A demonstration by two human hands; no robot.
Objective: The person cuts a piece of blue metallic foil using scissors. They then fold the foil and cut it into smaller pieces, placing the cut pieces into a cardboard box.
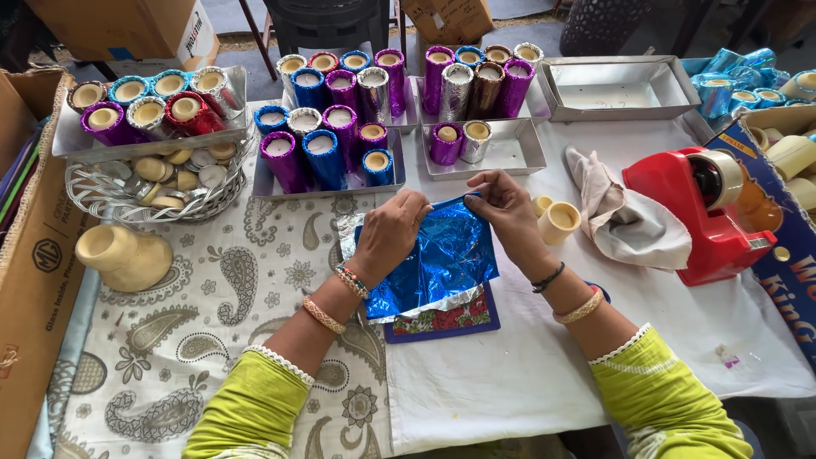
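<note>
We see the left hand (393, 229) pressing down on the upper left part of a sheet of blue foil (433, 263), fingers curled onto it, while the right hand (508, 208) pinches the sheet's top edge between thumb and fingertips. The foil lies in the middle of the counter (527, 374), over a small dark mat with a flowered border (446, 321), its silver underside showing along the left and bottom edges.

Just beside the right hand stand two bare cream cups (557, 219), nearly touching the wrist. Farther right lies a crumpled beige cloth (625, 217), and past it a red tape dispenser (701, 212).

Behind the hands, metal trays (518, 157) crowd the far side of the counter, holding foil-wrapped cups (327, 149) in purple, blue, silver and red. One steel tray (616, 85) at the upper right is unfilled.

To the left sit a wire basket of small round discs (157, 183) and a cream vase (123, 255) lying on a paisley cloth (212, 340). Cardboard boxes (30, 280) close in at both sides.
</note>
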